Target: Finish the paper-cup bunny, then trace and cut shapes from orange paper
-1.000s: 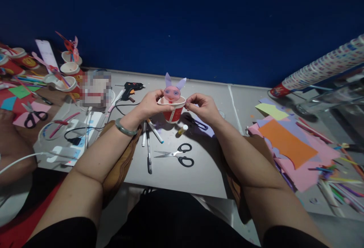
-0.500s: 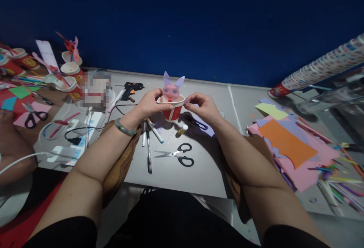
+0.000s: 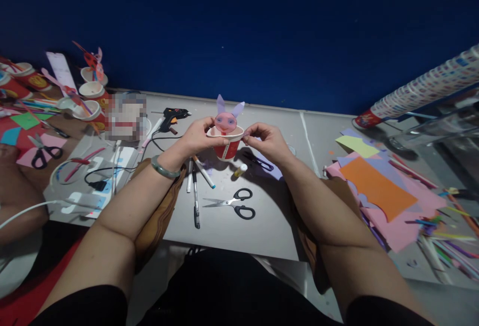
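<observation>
Over the grey table (image 3: 220, 234), the left hand (image 3: 197, 136) clamps its fingers on a red-and-white paper cup (image 3: 232, 149) bearing a pink, purple-eared paper face (image 3: 225, 122), just shifted slightly rightward, seemingly mere adjustment; whether the right hand (image 3: 269, 141) grips anything is unclear.

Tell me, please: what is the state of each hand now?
Left hand: holding the red paper cup.
Right hand: curled beside the cup; whether it holds anything cannot be told.

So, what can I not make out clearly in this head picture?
Head view:
Red paper cup: inside bottom, hidden by its front wall.
Right grip: anything pinched, too small to tell.
Pixelated patch: whatever it covers.
Paper-cup stack: far end, cut by right edge.
</observation>
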The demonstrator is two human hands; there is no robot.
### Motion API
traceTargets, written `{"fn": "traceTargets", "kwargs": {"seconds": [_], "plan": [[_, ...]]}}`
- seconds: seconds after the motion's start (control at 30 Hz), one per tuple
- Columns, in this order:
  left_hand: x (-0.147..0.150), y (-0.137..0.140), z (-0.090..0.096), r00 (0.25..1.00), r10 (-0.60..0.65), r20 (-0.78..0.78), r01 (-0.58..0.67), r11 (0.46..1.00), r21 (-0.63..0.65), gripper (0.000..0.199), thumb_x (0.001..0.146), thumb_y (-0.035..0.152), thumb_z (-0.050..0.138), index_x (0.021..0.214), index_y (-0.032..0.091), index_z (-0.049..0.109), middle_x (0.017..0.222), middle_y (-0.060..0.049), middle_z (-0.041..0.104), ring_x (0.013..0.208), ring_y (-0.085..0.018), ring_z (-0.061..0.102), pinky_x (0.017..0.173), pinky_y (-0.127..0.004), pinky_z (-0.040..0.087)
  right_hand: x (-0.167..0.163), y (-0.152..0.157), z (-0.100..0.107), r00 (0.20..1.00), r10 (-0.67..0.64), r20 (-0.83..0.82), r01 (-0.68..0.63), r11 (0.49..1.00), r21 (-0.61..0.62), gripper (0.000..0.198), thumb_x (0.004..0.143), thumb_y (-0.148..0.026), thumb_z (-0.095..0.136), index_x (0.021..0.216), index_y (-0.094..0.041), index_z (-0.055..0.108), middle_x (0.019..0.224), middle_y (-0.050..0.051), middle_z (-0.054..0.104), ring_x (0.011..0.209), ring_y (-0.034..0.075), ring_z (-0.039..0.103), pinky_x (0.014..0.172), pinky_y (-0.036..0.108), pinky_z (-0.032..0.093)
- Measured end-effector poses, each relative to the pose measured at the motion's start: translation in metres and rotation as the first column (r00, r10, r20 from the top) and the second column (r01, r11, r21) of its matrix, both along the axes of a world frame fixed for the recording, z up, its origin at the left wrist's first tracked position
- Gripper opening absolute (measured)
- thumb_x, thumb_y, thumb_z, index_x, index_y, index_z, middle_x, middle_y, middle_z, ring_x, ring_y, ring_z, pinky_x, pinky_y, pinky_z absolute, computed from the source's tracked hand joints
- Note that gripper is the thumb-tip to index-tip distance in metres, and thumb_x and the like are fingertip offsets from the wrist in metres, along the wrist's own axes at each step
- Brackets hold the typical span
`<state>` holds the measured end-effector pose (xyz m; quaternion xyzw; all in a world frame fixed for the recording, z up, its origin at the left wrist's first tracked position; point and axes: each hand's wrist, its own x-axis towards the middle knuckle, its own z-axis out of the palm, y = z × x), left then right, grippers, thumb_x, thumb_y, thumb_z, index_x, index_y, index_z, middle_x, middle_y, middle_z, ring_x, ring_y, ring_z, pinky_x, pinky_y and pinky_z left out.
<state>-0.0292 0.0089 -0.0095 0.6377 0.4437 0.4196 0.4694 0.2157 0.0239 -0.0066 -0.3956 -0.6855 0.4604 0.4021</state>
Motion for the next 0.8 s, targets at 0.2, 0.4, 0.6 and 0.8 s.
{"fn": "traceTargets", "kwargs": {"seconds": [0.2, 0.4, 0.6, 0.8], "plan": [[-0.0012, -0.0008, 0.0033, 1.000, 0.015, -0.021, -0.014, 1.000, 0.023, 0.052, 0.066, 0.040, 0.094, 0.105, 0.016, 0.071, 0.104, -0.009, 0.078, 0.090, -0.020, 0.071, 0.083, -0.035, 0.056, -0.0017, 0.0001, -0.0019, 1.000, 0.000, -0.003, 0.000, 1.000, -0.031, 0.032, 0.068, -0.044, 0.090, 0.078, -0.020, 0.070, 0.077, 0.001, 0.071, 0.070, 0.015, 0.058, 0.071, 0.032, 0.050], [0.0001, -0.0021, 0.0048, 1.000, -0.002, -0.018, 0.002, 1.000, -0.011, 0.055, 0.065, 0.040, 0.094, 0.107, 0.014, 0.071, 0.107, -0.012, 0.077, 0.094, -0.023, 0.071, 0.085, -0.037, 0.057, -0.0013, -0.0001, -0.0014, 0.999, -0.030, -0.015, 0.030, 0.999, -0.015, 0.031, 0.072, -0.046, 0.087, 0.075, -0.020, 0.070, 0.073, 0.001, 0.068, 0.070, 0.015, 0.058, 0.071, 0.033, 0.046], [0.0010, -0.0019, 0.0029, 1.000, -0.008, -0.019, 0.009, 1.000, 0.002, 0.055, 0.064, 0.041, 0.095, 0.105, 0.015, 0.070, 0.105, -0.011, 0.077, 0.093, -0.022, 0.070, 0.085, -0.036, 0.056, -0.0003, 0.0009, -0.0023, 1.000, -0.011, -0.003, 0.011, 1.000, 0.027, 0.031, 0.076, -0.046, 0.084, 0.073, -0.021, 0.067, 0.069, 0.000, 0.066, 0.068, 0.015, 0.056, 0.069, 0.033, 0.044], [0.0024, -0.0032, 0.0052, 1.000, 0.009, -0.013, -0.009, 1.000, -0.002, 0.053, 0.063, 0.039, 0.094, 0.103, 0.016, 0.070, 0.104, -0.010, 0.077, 0.092, -0.021, 0.070, 0.082, -0.036, 0.057, -0.0012, -0.0004, -0.0011, 1.000, -0.020, 0.000, 0.020, 0.999, 0.027, 0.028, 0.075, -0.044, 0.084, 0.072, -0.021, 0.068, 0.069, 0.000, 0.066, 0.068, 0.015, 0.056, 0.069, 0.033, 0.046]]}}
